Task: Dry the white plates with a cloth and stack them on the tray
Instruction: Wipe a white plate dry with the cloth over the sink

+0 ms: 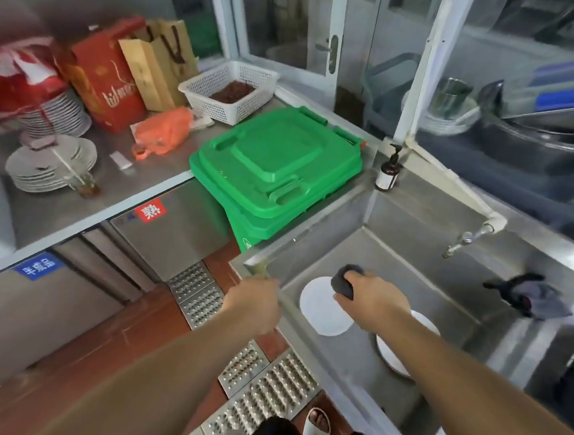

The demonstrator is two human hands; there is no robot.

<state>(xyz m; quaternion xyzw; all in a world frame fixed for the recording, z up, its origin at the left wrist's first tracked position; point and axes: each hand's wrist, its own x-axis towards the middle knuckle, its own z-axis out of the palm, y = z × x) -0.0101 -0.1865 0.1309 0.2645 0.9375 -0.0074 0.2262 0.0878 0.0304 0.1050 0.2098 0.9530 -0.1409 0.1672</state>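
Steel surface (116,183) far left w/ stacked plates, green bin (275,168) next. My left hand (254,304) rests on the sink (412,271) rim, fingers hidden, can't tell if gripping. Right hand (368,301) clenched round a dark cloth (344,280), hovering over 2 white plates: one (319,309) flat on the sink floor, other (391,352) partly under my forearm. Glossy, round, prob wet = slippery, stiff, breakable. I'd pinch the rim edge. Tray not in view.
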